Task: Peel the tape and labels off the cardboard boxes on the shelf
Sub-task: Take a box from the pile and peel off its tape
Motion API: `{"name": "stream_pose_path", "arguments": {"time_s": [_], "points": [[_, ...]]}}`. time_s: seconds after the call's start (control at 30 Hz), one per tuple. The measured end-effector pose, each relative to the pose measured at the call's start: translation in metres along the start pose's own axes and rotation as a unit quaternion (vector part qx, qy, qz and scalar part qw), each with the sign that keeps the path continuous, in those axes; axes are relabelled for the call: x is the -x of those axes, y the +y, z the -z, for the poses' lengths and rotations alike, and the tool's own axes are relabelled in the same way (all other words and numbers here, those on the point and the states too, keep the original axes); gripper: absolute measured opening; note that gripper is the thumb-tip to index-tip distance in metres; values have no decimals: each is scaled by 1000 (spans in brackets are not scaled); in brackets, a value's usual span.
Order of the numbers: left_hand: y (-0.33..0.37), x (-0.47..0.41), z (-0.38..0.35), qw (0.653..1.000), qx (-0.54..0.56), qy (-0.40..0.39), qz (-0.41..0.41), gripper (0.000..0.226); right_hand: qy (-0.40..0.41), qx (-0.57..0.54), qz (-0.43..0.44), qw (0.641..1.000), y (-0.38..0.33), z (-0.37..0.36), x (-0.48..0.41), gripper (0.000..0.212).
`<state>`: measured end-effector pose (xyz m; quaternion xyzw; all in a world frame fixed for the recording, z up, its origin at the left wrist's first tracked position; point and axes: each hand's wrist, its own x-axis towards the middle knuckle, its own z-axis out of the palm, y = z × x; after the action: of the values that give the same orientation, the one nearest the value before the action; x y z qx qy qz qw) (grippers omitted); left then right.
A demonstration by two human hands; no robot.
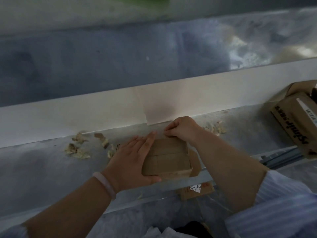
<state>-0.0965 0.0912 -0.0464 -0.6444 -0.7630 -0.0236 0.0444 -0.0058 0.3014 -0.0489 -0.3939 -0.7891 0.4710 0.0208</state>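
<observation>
Box stock, one unit: small cardboard box (167, 158), plain brown, set on the grey shelf (51, 169) near its front edge, roughly midway along the visible stretch. Its top face shows flap seams and creases as faint lines, and one loose flap (194, 160) hangs open at its right side. The left hand (132, 157) steadies the box from the left, fingers (147, 140) laid straight across the top and thumb hooked round the near edge; a pale bracelet (104, 184) sits on that wrist. The right hand (183, 129) is at the box's far top edge, fingers curled and pinching what appears to be a clear tape strip (162, 133); blur makes the strip hard to confirm. Peeled scraps (77, 150), pale and crumpled, lie on the shelf to the left of the box, and more scraps (216, 128) lie to the right, against the white back ledge. A larger cardboard box (295, 124) with dark printed lettering and a barcode label (307, 110) rests tilted at the right end of the shelf, well apart. Below the shelf front, another carton (187, 194) bears a white handwritten label (195, 188).
</observation>
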Motion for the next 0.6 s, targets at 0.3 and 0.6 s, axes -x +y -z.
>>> {"name": "stream_pose_path", "arguments": {"time_s": [0.3, 0.6], "points": [[-3, 0, -9, 998, 57, -6, 4, 114, 120, -83, -92, 985, 24, 33, -1, 33], [-4, 0, -11, 994, 107, -14, 3, 112, 195, -111, -106, 969, 45, 51, 19, 24]]}}
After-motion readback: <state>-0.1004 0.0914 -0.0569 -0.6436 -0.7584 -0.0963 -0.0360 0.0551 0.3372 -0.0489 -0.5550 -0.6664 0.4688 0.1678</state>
